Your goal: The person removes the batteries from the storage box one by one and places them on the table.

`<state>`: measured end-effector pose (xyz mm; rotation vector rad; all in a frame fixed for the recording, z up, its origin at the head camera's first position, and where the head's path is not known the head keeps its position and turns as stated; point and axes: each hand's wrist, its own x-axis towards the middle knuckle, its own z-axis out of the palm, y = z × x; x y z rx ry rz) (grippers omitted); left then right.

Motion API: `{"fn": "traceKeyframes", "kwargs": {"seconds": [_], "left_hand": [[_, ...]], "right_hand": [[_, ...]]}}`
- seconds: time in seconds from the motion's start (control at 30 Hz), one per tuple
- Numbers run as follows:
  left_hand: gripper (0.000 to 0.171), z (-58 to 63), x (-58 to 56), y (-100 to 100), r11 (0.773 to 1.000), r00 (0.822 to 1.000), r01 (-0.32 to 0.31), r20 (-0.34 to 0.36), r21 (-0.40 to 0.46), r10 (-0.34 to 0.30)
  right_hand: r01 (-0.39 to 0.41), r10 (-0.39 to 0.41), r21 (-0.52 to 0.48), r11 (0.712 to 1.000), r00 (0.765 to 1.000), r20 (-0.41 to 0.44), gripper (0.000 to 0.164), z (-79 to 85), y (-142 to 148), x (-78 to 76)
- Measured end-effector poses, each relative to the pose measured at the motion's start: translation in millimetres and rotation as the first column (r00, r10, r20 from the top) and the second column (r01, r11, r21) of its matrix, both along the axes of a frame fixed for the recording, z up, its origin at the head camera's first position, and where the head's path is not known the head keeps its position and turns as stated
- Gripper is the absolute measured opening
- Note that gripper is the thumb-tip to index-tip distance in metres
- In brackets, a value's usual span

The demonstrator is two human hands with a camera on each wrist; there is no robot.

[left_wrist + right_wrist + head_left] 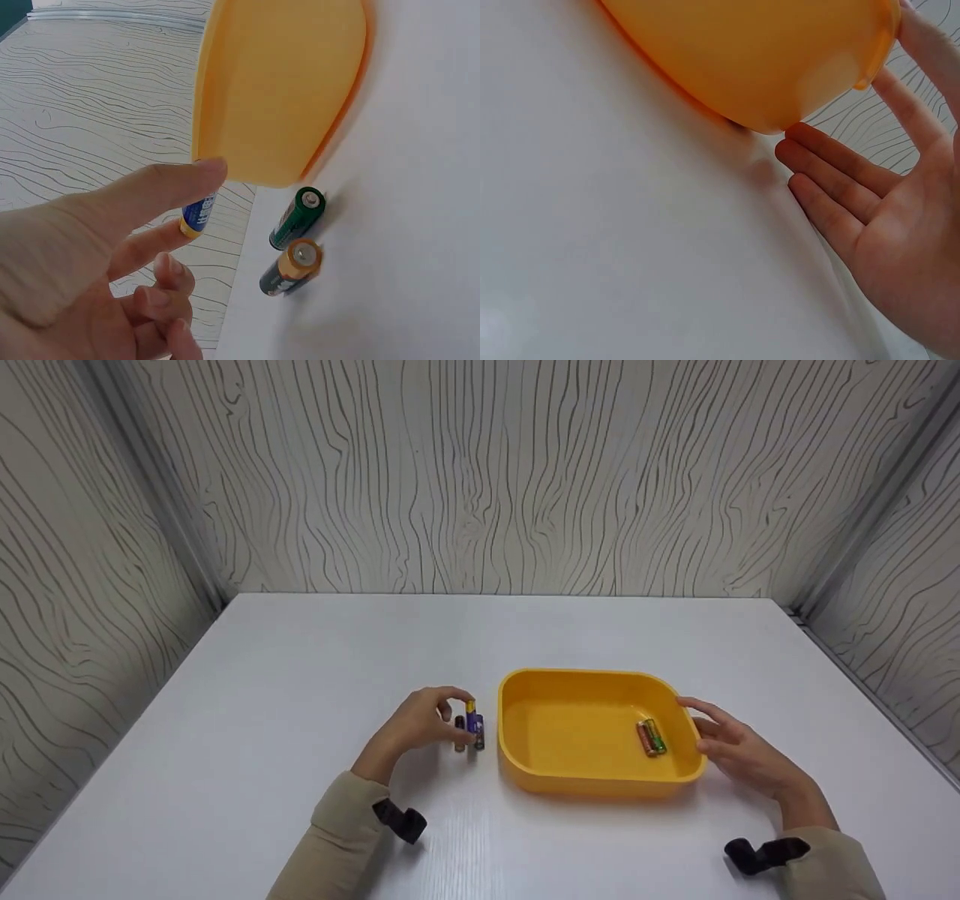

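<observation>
My left hand (pixel 421 721) pinches a blue and yellow battery (pixel 199 213) between thumb and forefinger, its other fingers loosely bent. Close to that hand, two batteries stay on the white table: a green one (pixel 298 218) and a dark one with a copper-orange end (pixel 291 267). Just to their right is a yellow bin (pixel 577 787). Inside it, near the right wall, a red battery (pixel 646 739) and a green battery (pixel 655 736) lie side by side. My right hand (pixel 750 756) rests at the bin's right side, fingers extended, with fingertips against the rim and outer wall.
The white table (pixel 315 652) reaches back to a wood-grain patterned panel (pixel 465 480), with similar panels left and right. Black wrist cameras are strapped over both beige sleeves (pixel 337 832).
</observation>
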<state>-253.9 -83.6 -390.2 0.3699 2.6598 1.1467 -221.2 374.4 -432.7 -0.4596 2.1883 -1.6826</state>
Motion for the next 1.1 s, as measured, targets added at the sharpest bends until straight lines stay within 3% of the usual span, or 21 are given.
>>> {"fn": "traceKeyframes", "kwargs": {"seconds": [0.5, 1.1], "left_hand": [[0.053, -14.5, -5.2, -21, 0.996, 0.996, -0.069, 0.047, -0.053, 0.071], [0.053, -26.1, -5.9, -19, 0.986, 0.992, -0.097, 0.062, -0.133, 0.106]], "right_hand": [[-0.030, 0.029, -0.042, 0.999, 0.999, -0.018, 0.061, -3.2, 0, -1.8], [-0.002, 0.002, -0.007, 1.000, 1.000, -0.017, 0.062, -2.4, 1, 0.2]]}}
